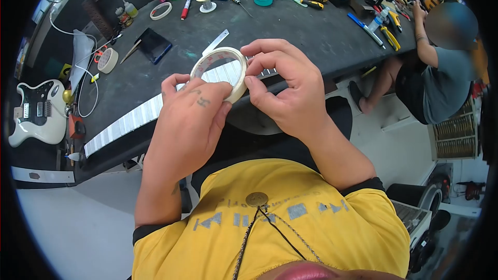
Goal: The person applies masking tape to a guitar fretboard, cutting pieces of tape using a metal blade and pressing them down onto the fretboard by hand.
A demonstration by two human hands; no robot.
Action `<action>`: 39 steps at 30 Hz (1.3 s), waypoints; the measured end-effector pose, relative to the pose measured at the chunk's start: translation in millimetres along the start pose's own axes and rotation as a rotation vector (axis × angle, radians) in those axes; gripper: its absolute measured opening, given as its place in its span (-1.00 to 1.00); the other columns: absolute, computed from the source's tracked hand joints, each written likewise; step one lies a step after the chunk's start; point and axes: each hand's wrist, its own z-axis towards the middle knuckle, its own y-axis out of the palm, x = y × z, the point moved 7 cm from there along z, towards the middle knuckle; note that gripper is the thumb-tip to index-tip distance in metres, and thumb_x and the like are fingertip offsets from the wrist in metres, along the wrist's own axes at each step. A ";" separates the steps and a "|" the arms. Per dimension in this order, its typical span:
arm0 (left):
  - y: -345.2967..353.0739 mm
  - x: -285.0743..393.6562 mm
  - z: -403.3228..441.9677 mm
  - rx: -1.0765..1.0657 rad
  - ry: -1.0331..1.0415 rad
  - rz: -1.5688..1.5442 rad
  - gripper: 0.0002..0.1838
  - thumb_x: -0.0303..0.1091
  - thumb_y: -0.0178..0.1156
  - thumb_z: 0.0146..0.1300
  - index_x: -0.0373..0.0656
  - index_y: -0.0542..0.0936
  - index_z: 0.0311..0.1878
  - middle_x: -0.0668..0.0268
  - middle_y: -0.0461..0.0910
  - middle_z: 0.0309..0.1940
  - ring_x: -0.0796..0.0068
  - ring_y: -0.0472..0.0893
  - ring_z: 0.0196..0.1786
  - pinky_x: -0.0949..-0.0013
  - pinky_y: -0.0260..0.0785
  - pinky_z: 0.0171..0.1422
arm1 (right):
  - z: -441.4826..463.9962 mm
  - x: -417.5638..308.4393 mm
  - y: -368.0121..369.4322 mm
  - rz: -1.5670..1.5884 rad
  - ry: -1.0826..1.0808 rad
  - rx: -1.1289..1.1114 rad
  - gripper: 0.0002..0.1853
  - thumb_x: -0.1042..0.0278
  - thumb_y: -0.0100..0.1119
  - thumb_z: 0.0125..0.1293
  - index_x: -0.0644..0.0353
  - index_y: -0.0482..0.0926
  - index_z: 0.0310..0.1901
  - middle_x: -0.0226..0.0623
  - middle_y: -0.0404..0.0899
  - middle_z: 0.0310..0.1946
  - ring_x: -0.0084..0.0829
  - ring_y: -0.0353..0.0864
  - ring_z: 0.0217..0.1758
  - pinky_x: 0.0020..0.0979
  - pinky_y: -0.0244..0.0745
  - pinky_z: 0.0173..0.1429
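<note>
Bench (207, 27): dark, cluttered along the far side.
Tape roll (239, 89): one, raised above one white strip (127, 120); probably light, firm, best held by its rim.
Left hand (189, 111): fingers closed on the near rim.
Right hand (290, 85): fingers nearly pinched at the right edge; cannot tell if gripping.
Others: one thick roll (111, 64), one thin roll (154, 17).

The yellow T-shirt (345, 241) had black sleeve edges (364, 185) and grey playback symbols (298, 211); a round medallion (257, 199) hung over it, and dark tattoos (203, 102) marked the left hand (189, 116).
</note>
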 end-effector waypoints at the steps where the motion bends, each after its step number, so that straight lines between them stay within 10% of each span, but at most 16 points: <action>1: 1.2 2.6 -0.4 -0.007 0.009 -0.009 -0.82 -0.50 0.30 0.59 -0.23 0.69 0.17 0.17 0.66 -0.20 0.03 0.67 -0.07 -0.10 0.30 0.53 | -0.6 -1.2 -0.5 -0.017 -0.006 -0.024 -0.86 0.52 0.49 0.30 0.27 0.74 -0.15 -0.14 0.84 0.13 -0.15 0.87 0.10 -0.22 0.76 0.18; 23: 23.4 -13.2 -13.7 0.035 -0.098 -0.216 -0.85 -0.41 0.25 0.70 -0.22 0.69 0.18 0.24 0.70 -0.28 0.14 0.66 -0.17 0.07 0.33 0.45 | -8.5 5.2 4.4 -0.056 0.001 -0.127 -0.86 0.45 0.49 0.35 0.19 0.68 -0.17 -0.26 0.81 0.13 -0.14 0.80 0.16 -0.10 0.64 0.32; 33: 13.0 -41.3 -13.3 0.141 -0.188 0.004 -0.88 -0.38 0.37 0.56 -0.23 0.75 -0.05 0.21 0.72 -0.34 0.16 0.64 -0.24 0.11 0.26 0.10 | -12.4 15.3 7.6 -0.064 0.077 -0.172 -0.87 0.45 0.43 0.36 0.20 0.66 -0.12 -0.18 0.77 0.20 -0.07 0.73 0.26 -0.15 0.62 0.36; 39: 14.6 -41.9 -15.6 0.182 -0.156 0.111 -0.80 -0.48 0.37 0.45 -0.16 0.74 0.09 0.25 0.81 -0.11 0.14 0.72 0.03 -0.02 0.18 0.15 | -8.7 26.2 -7.5 0.050 0.105 0.010 -0.66 0.39 0.49 0.36 0.25 0.76 0.14 -0.10 0.80 0.18 -0.10 0.81 0.21 -0.20 0.67 0.37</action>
